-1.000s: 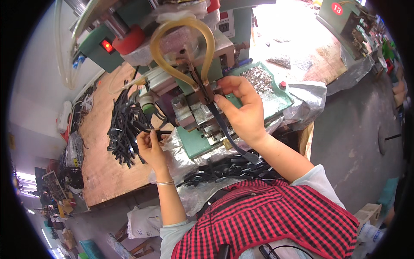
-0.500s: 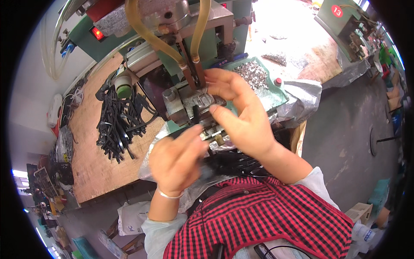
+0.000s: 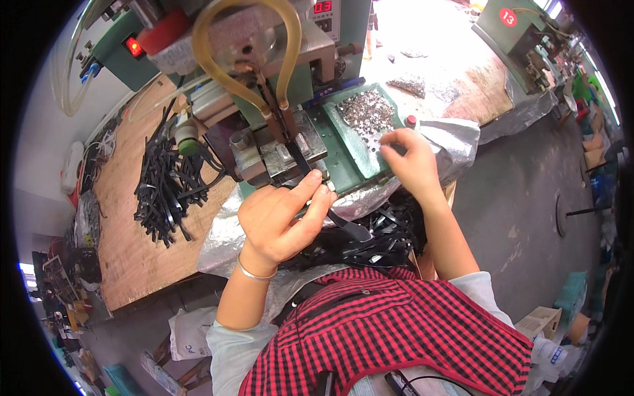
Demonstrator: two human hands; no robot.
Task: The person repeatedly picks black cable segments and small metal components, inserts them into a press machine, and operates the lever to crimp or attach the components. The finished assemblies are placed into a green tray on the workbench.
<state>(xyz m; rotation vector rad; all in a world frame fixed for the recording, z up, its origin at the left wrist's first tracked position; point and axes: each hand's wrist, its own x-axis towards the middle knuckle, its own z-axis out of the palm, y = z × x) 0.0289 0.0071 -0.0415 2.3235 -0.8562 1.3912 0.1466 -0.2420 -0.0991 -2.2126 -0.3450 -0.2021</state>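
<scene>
A thin black strap point(image 3: 353, 230) is pinched between the thumb and fingers of my left hand point(image 3: 277, 218). Its far end lies on the metal block point(image 3: 310, 135) of a bench machine, under the two copper-coloured arms point(image 3: 281, 124). The near end, wider and flat, hangs past my fingertips. My right hand point(image 3: 417, 162) is at the right side of a green tray point(image 3: 356, 165), thumb and bent fingers apart, with nothing visible between them. Small shiny metal pieces point(image 3: 366, 112) are heaped in the tray's far part. Just beyond my right fingers is a red button point(image 3: 411, 121).
Black straps point(image 3: 168, 191) lie piled on the wooden table point(image 3: 125, 264) at left. More straps point(image 3: 396, 228) are bunched below the machine, near my apron. Silvery sheeting point(image 3: 456, 148) covers the table's front edge. Yellowish hoses point(image 3: 290, 53) loop above the block. Another green machine point(image 3: 512, 39) stands far right.
My right hand has left the block and moved right to the tray's edge. My left hand has gone forward, and the strap now lies on the block. The whole view has shifted slightly.
</scene>
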